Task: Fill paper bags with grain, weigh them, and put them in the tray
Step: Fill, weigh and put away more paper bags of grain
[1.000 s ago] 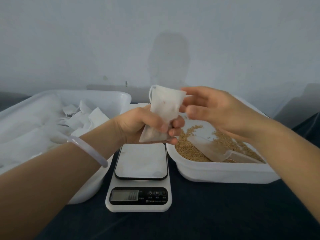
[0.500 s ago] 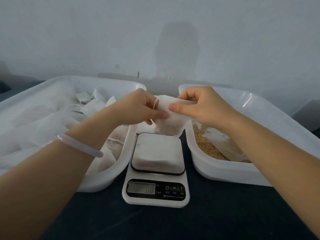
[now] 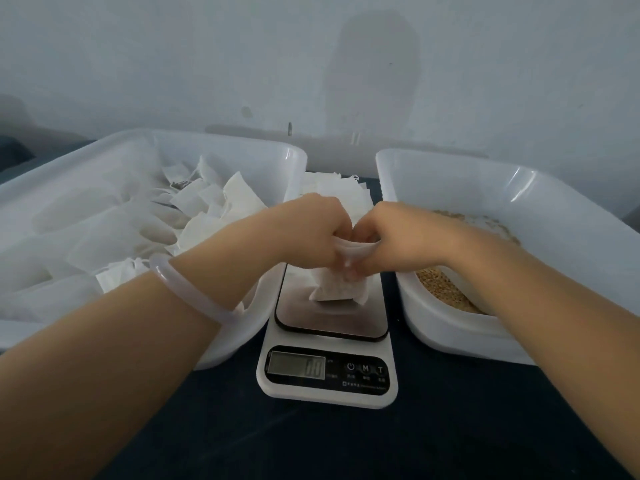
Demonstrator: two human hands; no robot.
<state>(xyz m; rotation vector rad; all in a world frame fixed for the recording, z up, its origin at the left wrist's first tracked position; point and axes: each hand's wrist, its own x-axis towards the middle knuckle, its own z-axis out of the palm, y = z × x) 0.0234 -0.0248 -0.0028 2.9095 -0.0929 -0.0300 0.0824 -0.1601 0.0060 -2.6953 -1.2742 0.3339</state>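
A small white paper bag with grain inside hangs just above, or touches, the platform of the white kitchen scale. My left hand and my right hand both pinch the bag's top edge, knuckles close together. The white tub on the right holds loose golden grain. The white tray on the left holds several white paper bags.
More flat paper bags lie stacked behind the scale, between the two tubs. Everything stands on a dark tabletop against a pale wall. A translucent bangle circles my left wrist. The scale's display is lit.
Both hands have lowered the bag from chest height down onto the scale's platform. My right hand went from open beside the bag to pinching its top. The camera tilted down and nearer.
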